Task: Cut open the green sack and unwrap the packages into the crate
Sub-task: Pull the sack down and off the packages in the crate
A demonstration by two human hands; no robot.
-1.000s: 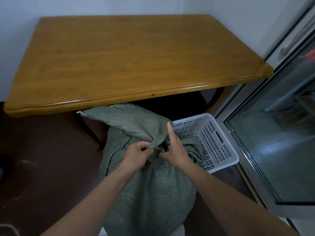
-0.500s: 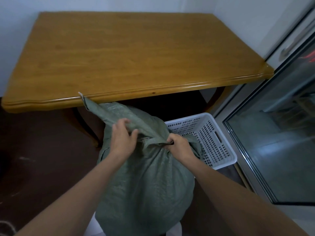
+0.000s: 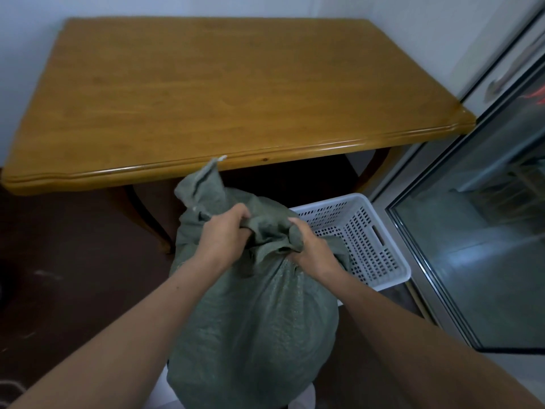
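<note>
Green sack (image 3: 253, 335) upright on floor; I see left hand (image 3: 224, 237) and right hand (image 3: 309, 249) fisted on bunched neck. White crate (image 3: 368, 240) beside, near table (image 3: 206, 93).

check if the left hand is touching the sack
Touching. The head view shows the left hand gripping the bunched neck of the sack, with fabric gathered in its grasp.
</note>
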